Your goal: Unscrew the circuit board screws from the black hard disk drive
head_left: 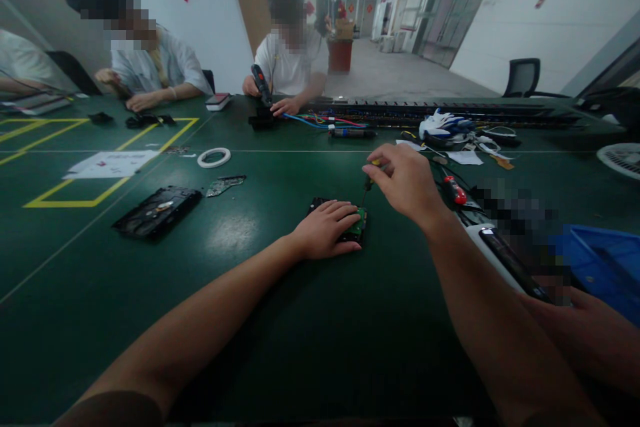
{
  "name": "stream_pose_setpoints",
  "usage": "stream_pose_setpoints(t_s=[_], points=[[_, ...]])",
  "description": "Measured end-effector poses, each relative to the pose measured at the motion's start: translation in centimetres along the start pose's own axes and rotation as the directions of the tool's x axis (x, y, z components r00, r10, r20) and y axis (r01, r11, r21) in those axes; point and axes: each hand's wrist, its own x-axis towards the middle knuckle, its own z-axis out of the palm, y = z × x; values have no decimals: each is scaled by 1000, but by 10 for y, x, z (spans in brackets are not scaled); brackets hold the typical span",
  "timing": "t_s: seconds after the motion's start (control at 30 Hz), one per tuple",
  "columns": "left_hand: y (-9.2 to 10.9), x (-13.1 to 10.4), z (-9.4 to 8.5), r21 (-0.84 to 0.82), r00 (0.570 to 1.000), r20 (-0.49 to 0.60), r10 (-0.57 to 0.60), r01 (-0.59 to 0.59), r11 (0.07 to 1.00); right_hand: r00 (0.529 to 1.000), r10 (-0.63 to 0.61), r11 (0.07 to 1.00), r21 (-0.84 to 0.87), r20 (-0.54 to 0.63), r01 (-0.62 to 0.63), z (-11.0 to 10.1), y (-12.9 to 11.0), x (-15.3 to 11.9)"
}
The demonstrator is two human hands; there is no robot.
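Note:
A hard drive (356, 232) lies on the green table with its green circuit board facing up. My left hand (327, 228) rests flat across it, fingers stretched out, covering much of the drive. My right hand (405, 180) is closed around the handle of a small screwdriver (369, 185), only partly visible between the fingers. The screwdriver stands nearly upright, its shaft pointing down at the right part of the drive; whether the tip sits in a screw I cannot tell.
Left lie a black drive casing (157, 212), a loose circuit board (225, 185) and a tape roll (214, 158). At right are a red-handled tool (455, 191), gloves (445, 125), a blue bin (600, 267) and another person's hand (575, 310). Co-workers sit opposite.

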Motion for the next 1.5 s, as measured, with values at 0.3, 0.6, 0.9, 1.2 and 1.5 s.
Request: stream_pose_setpoints(t_s=[0.3,0.6,0.9,1.2,1.5], points=[[0,1,1,-7,1000,3,-7,7,1000,998,52,998,-16,-40,-53,2,1,0],[2,1,-2,-14,1000,0,-8,8,1000,999,-17,997,-80,27,19,0,-1,0],[2,1,-2,-10,1000,18,-14,14,1000,997,-55,995,-78,46,58,3,-5,0],[3,2,-2,-5,1000,14,-11,11,1000,997,-31,992,-121,65,39,3,-2,-1],[2,1,0,-15,1000,-3,-9,9,1000,999,26,949,-314,33,-14,1,-7,-3]])
